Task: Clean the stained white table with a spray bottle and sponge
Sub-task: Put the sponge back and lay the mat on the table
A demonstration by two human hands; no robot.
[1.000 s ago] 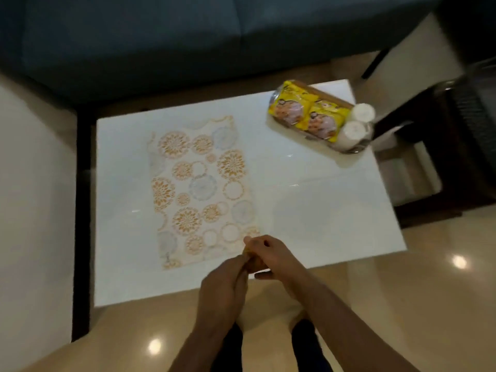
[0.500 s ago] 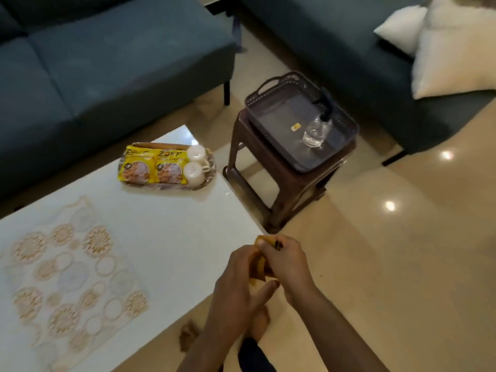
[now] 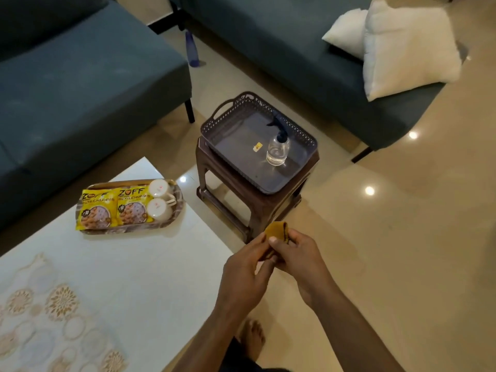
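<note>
Both forearms reach forward from the lower edge, and the hands meet over the floor just beside the corner of the white bench (image 3: 128,264): the right hand (image 3: 298,255) grasps the yellow sponge (image 3: 277,230) with curled fingers and the thumb on top, while the left hand (image 3: 248,272) pinches its lower part from the other side. The spray bottle (image 3: 277,146) stands upright in the grey tray (image 3: 230,130) on the brown stool (image 3: 257,208), well apart from the hands (its dark nozzle is hard to make out). Most of the sponge is hidden inside the two hands, and the bench is cut off at the left and bottom edges.
</note>
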